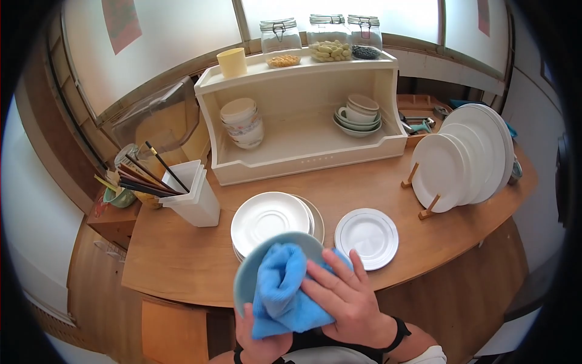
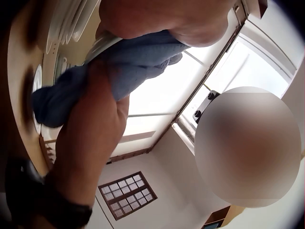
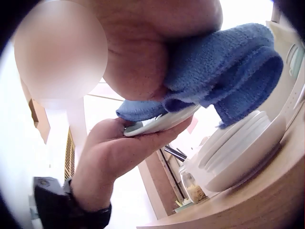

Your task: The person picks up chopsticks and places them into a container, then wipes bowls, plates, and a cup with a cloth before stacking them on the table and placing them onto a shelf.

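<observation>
A pale blue-green bowl [image 1: 245, 285] is held tilted over the table's front edge. My left hand [image 1: 264, 340] grips its near left rim, thumb on the upper side; in the right wrist view, the left hand's fingers [image 3: 157, 140] run along the underside. A bunched blue cloth [image 1: 282, 282] lies inside the bowl and spills over the near rim. My right hand [image 1: 354, 306] holds the cloth against the bowl's right side, its fingers spread across the folds. Its thumb is hidden in the head view. The bowl overlaps a stack of white plates [image 1: 267, 218] behind it.
Right of the stack lies a small white plate [image 1: 367, 236]. Larger plates [image 1: 439, 173] stand in a wooden rack at right. A white container [image 1: 200, 203] of chopsticks stands left. Behind, a cream shelf [image 1: 303, 155] holds bowls and cups, with glass jars [image 1: 330, 45] on top.
</observation>
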Demonstrator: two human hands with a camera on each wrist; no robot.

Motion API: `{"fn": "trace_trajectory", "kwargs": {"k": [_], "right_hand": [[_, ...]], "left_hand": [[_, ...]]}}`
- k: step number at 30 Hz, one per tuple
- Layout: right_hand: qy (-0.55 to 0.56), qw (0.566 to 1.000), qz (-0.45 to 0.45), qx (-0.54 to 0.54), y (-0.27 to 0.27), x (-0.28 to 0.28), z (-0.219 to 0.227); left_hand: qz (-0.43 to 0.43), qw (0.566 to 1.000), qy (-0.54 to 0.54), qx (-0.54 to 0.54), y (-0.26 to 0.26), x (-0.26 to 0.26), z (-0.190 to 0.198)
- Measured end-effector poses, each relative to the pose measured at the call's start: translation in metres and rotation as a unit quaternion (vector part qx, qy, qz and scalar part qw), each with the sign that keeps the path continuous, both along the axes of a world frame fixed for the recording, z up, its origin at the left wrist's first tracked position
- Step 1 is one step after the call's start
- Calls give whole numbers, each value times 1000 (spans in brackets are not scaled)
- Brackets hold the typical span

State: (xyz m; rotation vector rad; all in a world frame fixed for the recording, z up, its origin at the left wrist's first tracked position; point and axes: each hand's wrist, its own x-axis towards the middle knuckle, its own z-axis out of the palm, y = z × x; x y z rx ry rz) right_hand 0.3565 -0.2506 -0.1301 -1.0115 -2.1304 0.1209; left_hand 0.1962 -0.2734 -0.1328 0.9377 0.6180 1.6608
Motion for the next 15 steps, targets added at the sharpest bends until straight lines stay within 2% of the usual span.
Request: {"fn": "trace_trajectory", "kwargs": {"k": [2,3,4,6,7,9,10,11,12,13,15], "right_hand": [[-14,999,25,-30,-12,0,-7],[-5,998,52,-46,-19,-2,-11],[5,995,77,-62,-23,-4,-12],[28,995,81,-60,-21,-5,-2],[42,995,85,-31,-18,-4,4],[56,996,69,26,-8,-3,14],[57,996,65,27,-3,0,16],[60,997,19,34,2,2,17],[63,997,-26,41,6,3,16],[48,996,-44,55,8,7,11],[37,999,-24,31,0,5,4]], "left_hand": [[-146,975,-134,-104,-1,-15,-9],[-147,974,-133,-106,-3,-17,-17],[-99,992,-23,-81,-6,-19,-29],[-2,980,200,-24,-12,-24,-53],[47,951,306,9,-14,-26,-63],[145,849,501,78,-15,-27,-72],[142,849,502,81,-15,-19,-55],[30,964,265,1,-14,-5,-24],[-84,993,5,-80,-13,4,-6],[-61,995,-17,-77,-13,4,-9],[-76,993,-19,-87,-14,-7,-7]]}}
